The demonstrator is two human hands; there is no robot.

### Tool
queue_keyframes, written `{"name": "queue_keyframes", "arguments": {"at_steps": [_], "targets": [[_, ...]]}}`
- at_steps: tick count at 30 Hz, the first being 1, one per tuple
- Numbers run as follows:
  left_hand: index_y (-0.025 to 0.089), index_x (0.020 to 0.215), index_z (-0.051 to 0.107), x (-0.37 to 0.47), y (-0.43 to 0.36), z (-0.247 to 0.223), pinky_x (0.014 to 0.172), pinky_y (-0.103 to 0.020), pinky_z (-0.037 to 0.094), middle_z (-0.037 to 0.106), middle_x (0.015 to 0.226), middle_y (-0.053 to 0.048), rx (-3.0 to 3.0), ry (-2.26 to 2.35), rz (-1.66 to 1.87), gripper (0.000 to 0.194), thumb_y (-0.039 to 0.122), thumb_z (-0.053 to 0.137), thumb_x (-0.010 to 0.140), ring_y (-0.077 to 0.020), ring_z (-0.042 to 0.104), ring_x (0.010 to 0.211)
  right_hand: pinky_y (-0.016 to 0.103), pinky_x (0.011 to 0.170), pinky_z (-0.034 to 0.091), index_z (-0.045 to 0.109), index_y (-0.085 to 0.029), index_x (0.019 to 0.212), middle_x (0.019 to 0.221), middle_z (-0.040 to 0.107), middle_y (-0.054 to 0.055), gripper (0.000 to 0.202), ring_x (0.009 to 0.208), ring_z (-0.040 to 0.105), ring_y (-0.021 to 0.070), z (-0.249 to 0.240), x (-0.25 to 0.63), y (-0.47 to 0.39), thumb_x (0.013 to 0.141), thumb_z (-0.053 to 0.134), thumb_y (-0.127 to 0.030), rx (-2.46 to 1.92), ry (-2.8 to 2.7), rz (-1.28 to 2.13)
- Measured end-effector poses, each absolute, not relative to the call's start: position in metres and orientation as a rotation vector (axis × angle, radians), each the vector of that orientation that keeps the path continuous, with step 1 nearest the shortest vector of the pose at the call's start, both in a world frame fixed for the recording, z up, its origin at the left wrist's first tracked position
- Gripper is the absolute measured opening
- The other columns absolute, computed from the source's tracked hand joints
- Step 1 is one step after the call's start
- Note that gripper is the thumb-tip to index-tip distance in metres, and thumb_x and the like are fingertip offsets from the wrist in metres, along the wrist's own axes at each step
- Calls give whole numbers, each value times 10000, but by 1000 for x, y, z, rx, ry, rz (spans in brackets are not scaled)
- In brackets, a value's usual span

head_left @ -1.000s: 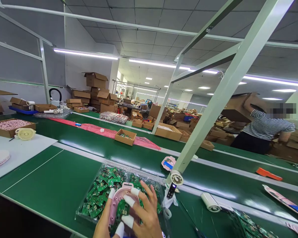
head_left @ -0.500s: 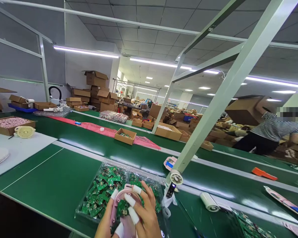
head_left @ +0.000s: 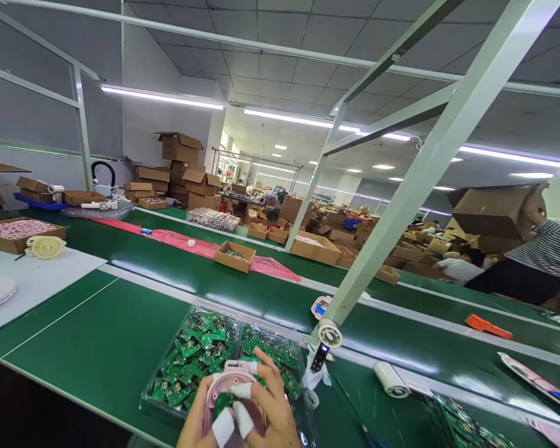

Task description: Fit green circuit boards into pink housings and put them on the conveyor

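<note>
A: In the head view, what did the two hands hold?

B: The left hand (head_left: 196, 426) and the right hand (head_left: 273, 414) were pressed together around a pink fan housing (head_left: 231, 389), low in the picture, just above the clear tray of green circuit boards (head_left: 191, 358). Fingers with white cots (head_left: 242, 391) pinched a small green board (head_left: 224, 404) inside the housing.

A: Which step was it, in your opinion?

B: I judged it was seating the board into the shell. The next move would need the board lined up with the shell, then a gentle and even push.

A: And around them?

B: A white roll (head_left: 391, 379) lay on the green bench (head_left: 98, 336) to the right. Far behind, a person in a striped shirt (head_left: 548, 252) carried a cardboard box (head_left: 497, 211).
</note>
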State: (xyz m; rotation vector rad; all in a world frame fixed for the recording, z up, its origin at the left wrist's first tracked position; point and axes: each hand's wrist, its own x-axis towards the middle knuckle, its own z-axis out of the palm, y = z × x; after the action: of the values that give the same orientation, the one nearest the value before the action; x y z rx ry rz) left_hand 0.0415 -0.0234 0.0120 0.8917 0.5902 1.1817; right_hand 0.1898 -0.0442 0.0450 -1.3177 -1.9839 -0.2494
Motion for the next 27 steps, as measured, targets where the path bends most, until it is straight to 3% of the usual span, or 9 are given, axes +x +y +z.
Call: {"name": "queue_keyframes", "arguments": {"at_steps": [2, 4, 8, 13, 16, 19, 23, 27], "targets": [[224, 971, 676, 44, -18, 11, 854, -349, 474, 750, 982, -75, 907, 641, 1194, 472, 563, 756, 652, -268, 666, 909, 573, 994, 470, 651, -339, 1147, 1210, 625, 44, 383, 1288, 492, 337, 35, 191, -44, 795, 604, -194, -1311, -1991, -324], [223, 995, 655, 44, -12, 8, 853, -347, 470, 749, 977, -68, 858, 717, 1223, 493, 550, 769, 643, -278, 660, 948, 592, 980, 470, 632, -333, 1187, 1302, 577, 72, 387, 1283, 494, 357, 20, 192, -46, 827, 566, -209, -1333, -1904, -392], [239, 1035, 609, 39, -7, 6, 836, -328, 475, 740, 1005, -49, 782, 757, 1265, 492, 525, 765, 667, -266, 655, 992, 499, 825, 584, 578, -283, 1263, 1326, 568, 146, 396, 1167, 592, 362, -8, 193, -54, 867, 584, -259, -1540, -1614, -436], [219, 1026, 628, 38, -14, 19, 771, -321, 506, 748, 983, -60, 807, 775, 1264, 498, 520, 776, 656, -256, 680, 903, 538, 959, 497, 710, -319, 915, 1323, 580, 59, 214, 1273, 513, 336, -8, 188, -55, 849, 593, -152, -1378, -1833, -488], [230, 999, 665, 39, -17, 27, 834, -327, 508, 759, 1004, -52, 802, 754, 1313, 489, 496, 812, 616, -259, 673, 963, 464, 979, 494, 695, -270, 875, 1327, 581, 73, 172, 1283, 509, 297, -2, 183, -49, 837, 589, -140, -1398, -1850, -389], [245, 980, 692, 38, -17, 29, 869, -333, 500, 765, 1007, -38, 777, 744, 1302, 478, 491, 828, 593, -269, 667, 994, 408, 975, 501, 671, -256, 909, 1269, 611, 81, 193, 1279, 511, 271, 1, 176, -46, 849, 517, -157, -1404, -1806, -248], [221, 989, 686, 34, -11, 22, 894, -380, 491, 765, 995, -64, 787, 729, 1288, 472, 475, 818, 615, -293, 662, 1007, 449, 1035, 454, 654, -241, 993, 1157, 638, 88, 229, 1206, 559, 278, 0, 173, -42, 841, 483, -247, -1281, -1848, -123], [210, 1063, 660, 31, 0, 15, 976, -414, 430, 745, 1061, -76, 838, 791, 1319, 496, 482, 781, 666, -296, 632, 1063, 474, 958, 518, 665, -283, 1099, 1283, 601, 102, 269, 1270, 522, 318, -12, 192, -33, 892, 496, -312, -1305, -1828, -305]]}}
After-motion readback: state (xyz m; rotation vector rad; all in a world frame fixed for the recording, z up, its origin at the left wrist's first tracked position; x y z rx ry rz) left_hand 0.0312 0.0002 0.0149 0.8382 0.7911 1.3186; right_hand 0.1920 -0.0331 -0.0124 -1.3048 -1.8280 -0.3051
